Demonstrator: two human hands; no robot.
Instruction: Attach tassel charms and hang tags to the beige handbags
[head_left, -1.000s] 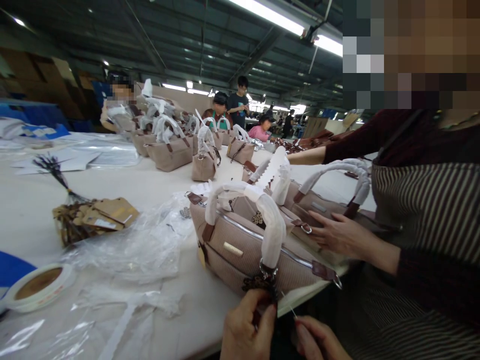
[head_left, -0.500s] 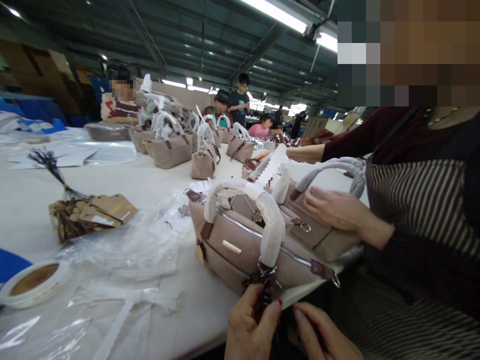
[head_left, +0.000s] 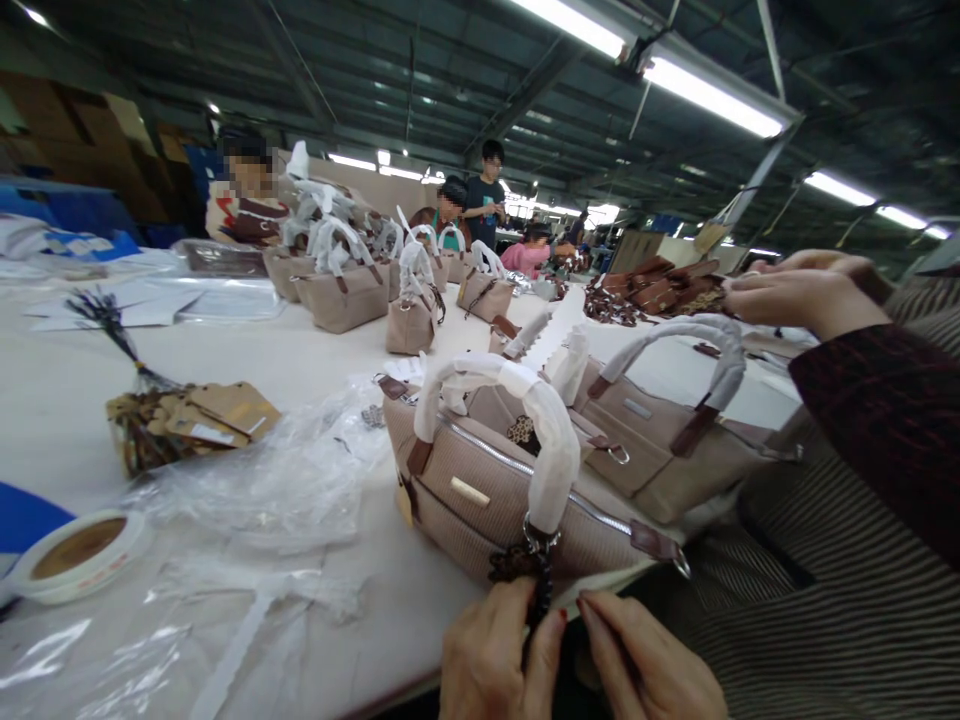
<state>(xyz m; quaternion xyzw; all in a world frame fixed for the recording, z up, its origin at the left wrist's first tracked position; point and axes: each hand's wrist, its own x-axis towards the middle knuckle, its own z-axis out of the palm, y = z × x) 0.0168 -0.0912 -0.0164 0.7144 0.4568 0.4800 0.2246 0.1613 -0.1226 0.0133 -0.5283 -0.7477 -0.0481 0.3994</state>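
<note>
A beige ribbed handbag [head_left: 472, 490] stands tilted at the table's near edge, with white wrapping round its handles [head_left: 555, 460] and a silver zipper on top. From a metal ring at the handle's base hangs a dark braided strap [head_left: 543, 585], beside a dark flower-shaped charm [head_left: 514, 563]. My left hand [head_left: 495, 650] is closed on the strap's lower part, thumb against fingers. Just to its right, my right hand [head_left: 649, 660] has thumb and fingers pinched together below the bag's edge. Whatever lies between those fingertips is hidden.
A second beige handbag [head_left: 675, 450] stands behind mine, near a co-worker's raised hand [head_left: 810, 290]. Wrapped handbags [head_left: 345, 295] crowd the far table. Left lie paper tags [head_left: 217, 415], crumpled clear plastic [head_left: 285, 500] and a tape roll [head_left: 82, 555]. Brown leather pieces [head_left: 660, 285] are piled at the back right.
The co-worker's hand has left the second handbag and risen to the right, and that person's upper body has moved out of view. My hands stay by the strap, fingers shifted slightly.
</note>
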